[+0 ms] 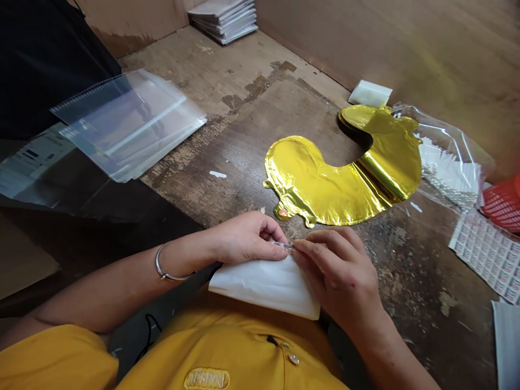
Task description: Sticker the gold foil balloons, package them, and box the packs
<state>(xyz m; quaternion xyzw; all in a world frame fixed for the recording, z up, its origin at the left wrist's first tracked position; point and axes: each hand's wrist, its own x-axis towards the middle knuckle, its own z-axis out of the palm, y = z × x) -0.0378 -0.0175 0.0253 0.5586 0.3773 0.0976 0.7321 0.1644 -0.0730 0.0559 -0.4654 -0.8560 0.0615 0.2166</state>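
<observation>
A white flat packet (pixel 264 284) lies at the table's front edge, close to my body. My left hand (pixel 249 238) pinches its upper edge between thumb and fingers. From the other side my right hand (pixel 339 265) is closed on the same edge, its fingertips almost meeting the left ones. Between the fingertips shows a small clear, shiny strip (pixel 283 245), too small to make out fully. Just beyond my hands, a gold foil balloon (pixel 345 187), flat and curved, rests on the table.
Clear plastic sleeves (pixel 134 124) are stacked at the left edge. White packets (pixel 223 21) are piled at the back. On the right are a clear bag of white sticks (pixel 449 165), a red basket (pixel 504 203) and sticker sheets (pixel 487 252). Wooden boards (pixel 406 43) wall the back.
</observation>
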